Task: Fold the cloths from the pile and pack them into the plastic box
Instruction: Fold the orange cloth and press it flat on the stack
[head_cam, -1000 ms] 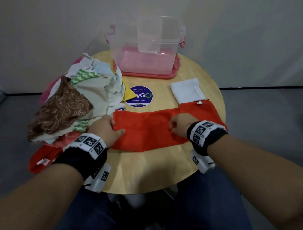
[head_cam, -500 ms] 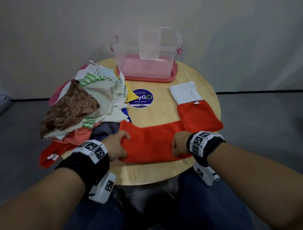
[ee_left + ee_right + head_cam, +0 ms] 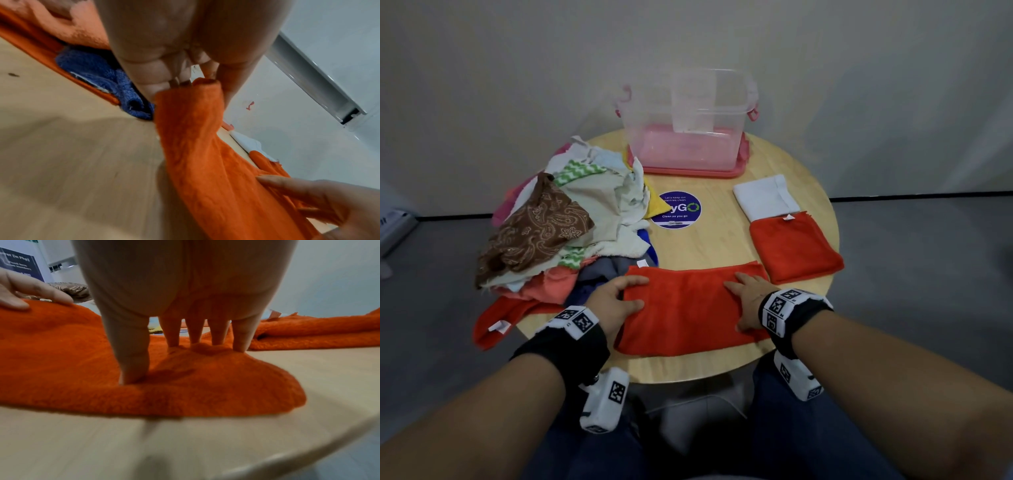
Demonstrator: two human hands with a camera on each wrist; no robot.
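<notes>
Since the earlier frame the orange cloth [image 3: 685, 308] under your hands has shortened into a folded band that stops just short of the folded orange cloth [image 3: 796, 248] on the right, where before it ran up against it. Your left hand [image 3: 616, 301] has kept its place at the left end, thumb and fingers pinching the fold there. Your right hand [image 3: 748, 301] has gone from curled to flat, its straight fingers [image 3: 218, 332] pressing the right end onto the round table [image 3: 722, 236].

Counting from the left: one pile of cloths [image 3: 571, 226], its number impossible to tell because they overlap; one round sticker [image 3: 678, 209]; one plastic box [image 3: 688, 120] at the far edge, apparently empty; two folded cloths, the white cloth [image 3: 765, 197] touching the orange one.

The sticker's left edge is hidden under the pile.
</notes>
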